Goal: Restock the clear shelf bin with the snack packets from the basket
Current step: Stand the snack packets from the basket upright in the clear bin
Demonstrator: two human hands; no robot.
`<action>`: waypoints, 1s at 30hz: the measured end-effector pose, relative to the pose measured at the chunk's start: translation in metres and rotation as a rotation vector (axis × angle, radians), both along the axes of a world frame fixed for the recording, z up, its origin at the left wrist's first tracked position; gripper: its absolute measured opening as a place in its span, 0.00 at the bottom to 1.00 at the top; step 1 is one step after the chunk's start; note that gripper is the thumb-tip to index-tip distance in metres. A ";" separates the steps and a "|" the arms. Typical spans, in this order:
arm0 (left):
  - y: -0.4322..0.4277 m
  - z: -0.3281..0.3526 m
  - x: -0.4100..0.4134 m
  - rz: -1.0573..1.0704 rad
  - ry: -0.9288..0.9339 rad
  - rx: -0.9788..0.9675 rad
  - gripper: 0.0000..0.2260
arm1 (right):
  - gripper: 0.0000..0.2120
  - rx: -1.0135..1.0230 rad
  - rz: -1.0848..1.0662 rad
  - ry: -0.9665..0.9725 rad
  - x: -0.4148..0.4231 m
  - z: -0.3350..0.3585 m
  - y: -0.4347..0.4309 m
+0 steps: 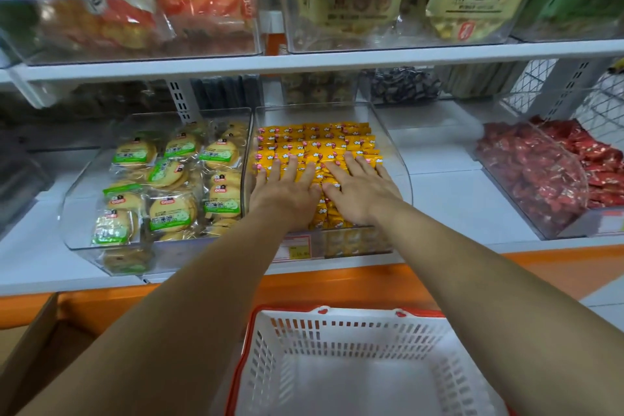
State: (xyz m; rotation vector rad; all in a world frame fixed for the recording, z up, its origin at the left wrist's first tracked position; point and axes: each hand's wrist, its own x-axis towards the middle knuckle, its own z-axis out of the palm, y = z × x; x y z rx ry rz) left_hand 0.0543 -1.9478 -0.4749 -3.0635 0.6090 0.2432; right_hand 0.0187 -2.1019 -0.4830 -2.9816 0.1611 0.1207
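You get one wide-angle view from your own head, facing forward and tipped down at the shelving from close by. The clear shelf bin (pixel 320 115) sits mid-frame, the basket (pixel 358 334) lies right beneath the lens, and the upper shelf (pixel 337 61) crosses near the top.

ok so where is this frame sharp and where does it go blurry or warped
Head view: the yellow packets, the left hand and the right hand are sharp; the top-shelf bags are blurred; the white shelf edge bows slightly, a wide-angle effect; pale reflections haze the clear bin wall; lighting is even, with no hard shadows.
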 end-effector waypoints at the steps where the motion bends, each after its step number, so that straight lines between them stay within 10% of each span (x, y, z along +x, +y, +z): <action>1: 0.000 0.001 0.000 -0.007 0.008 0.003 0.26 | 0.29 0.001 -0.002 0.008 -0.001 0.000 -0.001; 30: -0.029 -0.006 0.089 0.125 -0.073 -0.188 0.29 | 0.32 0.036 -0.131 -0.110 0.089 0.003 -0.020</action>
